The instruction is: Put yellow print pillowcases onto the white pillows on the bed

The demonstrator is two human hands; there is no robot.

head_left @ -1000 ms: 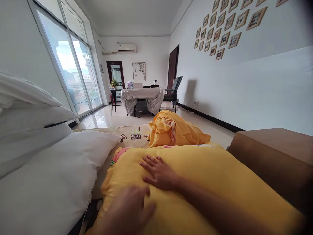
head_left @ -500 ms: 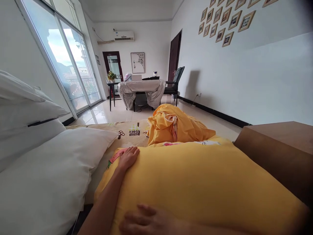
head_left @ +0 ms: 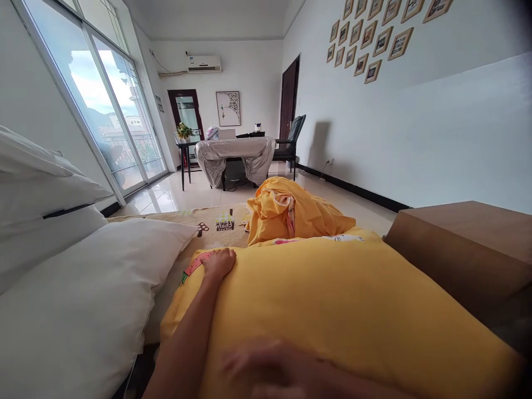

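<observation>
A large yellow pillow [head_left: 332, 293] with a carrot print [head_left: 196, 267] at its far left corner fills the near part of the view. My left hand [head_left: 220, 263] is on that corner beside the carrot, its fingers bent over the far edge of the pillow. My right hand [head_left: 261, 360] is low in front, over the near part of the pillow. Motion smears its fingers, so their hold cannot be made out. Just beyond the pillow lies a crumpled heap of orange cloth [head_left: 310, 213].
White pillows [head_left: 95, 288] are piled on the left. A patterned beige blanket [head_left: 189, 221] lies underneath. To the right stands a brown box-like block [head_left: 461, 238]. Farther off are a covered table [head_left: 235, 147], a black chair [head_left: 293, 138] and sliding glass doors [head_left: 103, 100].
My right hand has moved slightly rightward over the pillow and become more blurred. My left hand stays at the same corner with its fingers more bent. The view has shifted slightly.
</observation>
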